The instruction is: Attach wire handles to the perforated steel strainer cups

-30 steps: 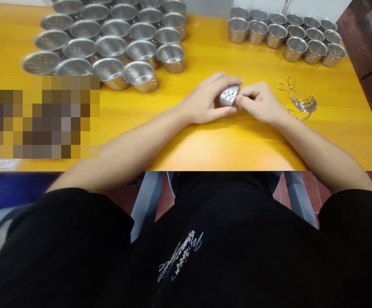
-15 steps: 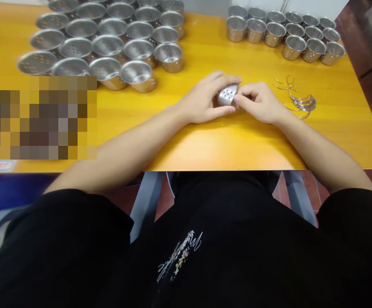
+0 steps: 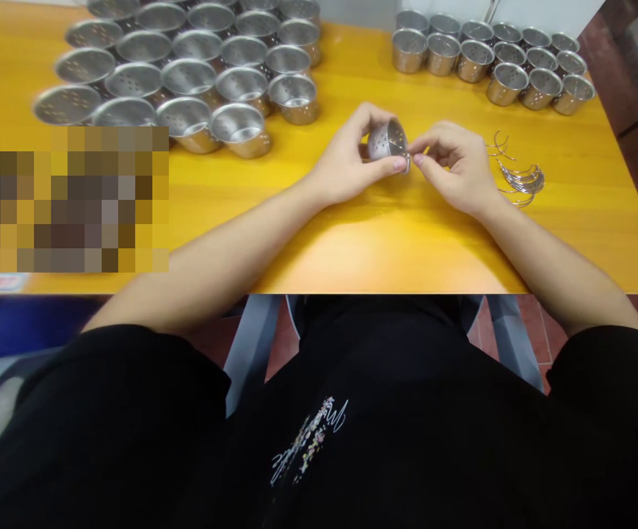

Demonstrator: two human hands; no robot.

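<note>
Yellow spreads away from where I stand, the bare front of the counter (image 3: 396, 253) coming first, and above it a perforated metal cup (image 3: 387, 141) sits between the person's two hands. The left hand (image 3: 347, 158) is curled round its wall, thumb at the rim; the right hand (image 3: 455, 163) has its fingertips drawn narrowly together there, though I can't tell whether they pinch anything. I'd worry that the smooth metal might turn under that light hold if the right fingers pushed hard off-centre, or that a knuckle could scatter the curved wires (image 3: 522, 178) lying just beyond. The cup is tipped over: its mouth points rightward, its base toward the left palm, its axis running roughly across the counter. Farther back stand the left group of cups (image 3: 238, 125) and the right group of cups (image 3: 507, 84), mouths upward.
</note>
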